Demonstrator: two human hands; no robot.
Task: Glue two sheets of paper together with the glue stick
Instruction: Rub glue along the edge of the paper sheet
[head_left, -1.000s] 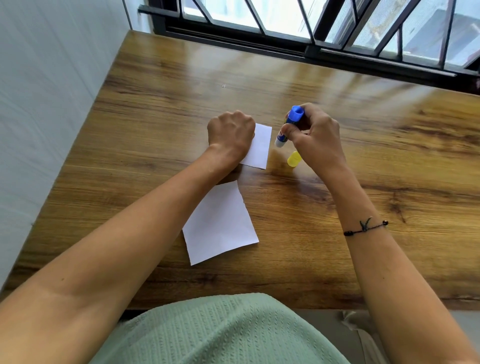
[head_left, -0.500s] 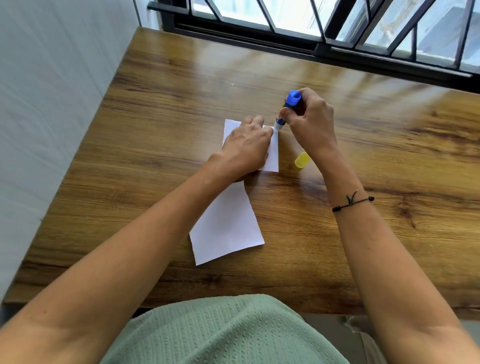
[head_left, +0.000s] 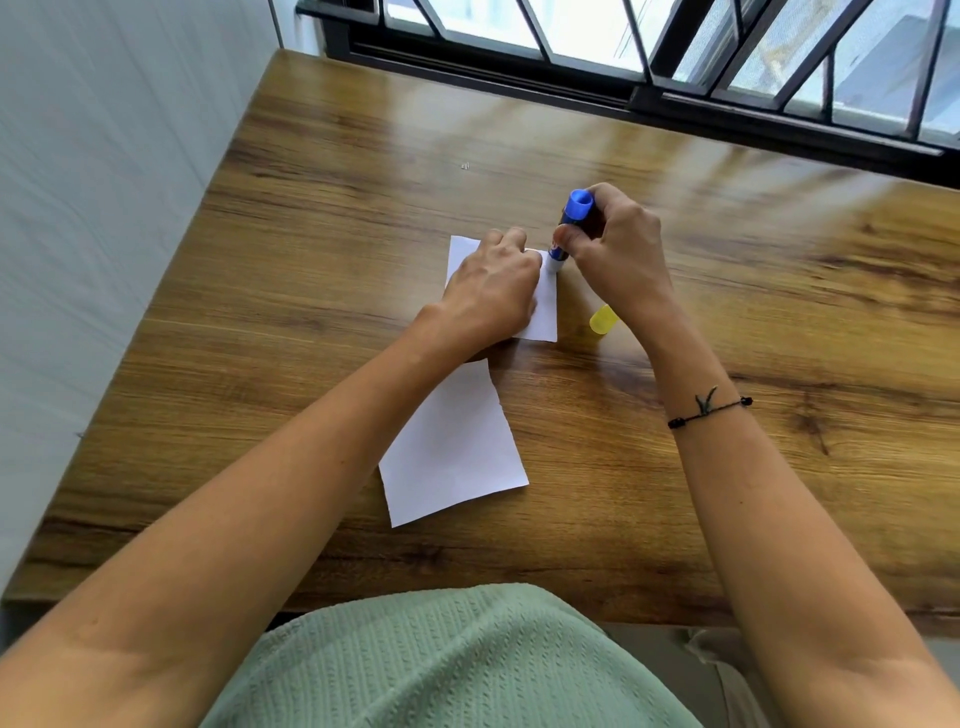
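Two white sheets lie on the wooden table. My left hand (head_left: 493, 291) rests flat on the far sheet (head_left: 545, 306) and covers most of it. My right hand (head_left: 618, 254) grips a blue glue stick (head_left: 569, 223), tilted, with its white tip touching the far sheet's upper right corner. The near sheet (head_left: 452, 447) lies loose closer to me, its top edge under my left wrist. The glue stick's yellow cap (head_left: 602, 319) lies on the table just right of the far sheet, partly under my right hand.
The wooden table (head_left: 753, 467) meets a white wall on the left and a dark-framed barred window (head_left: 675, 78) at the back. My green garment (head_left: 452, 665) fills the bottom of the view at the table's near edge.
My left hand went from a fist on the far sheet to lying flat on it. My right hand brought the glue stick's tip left and down onto the sheet's corner.
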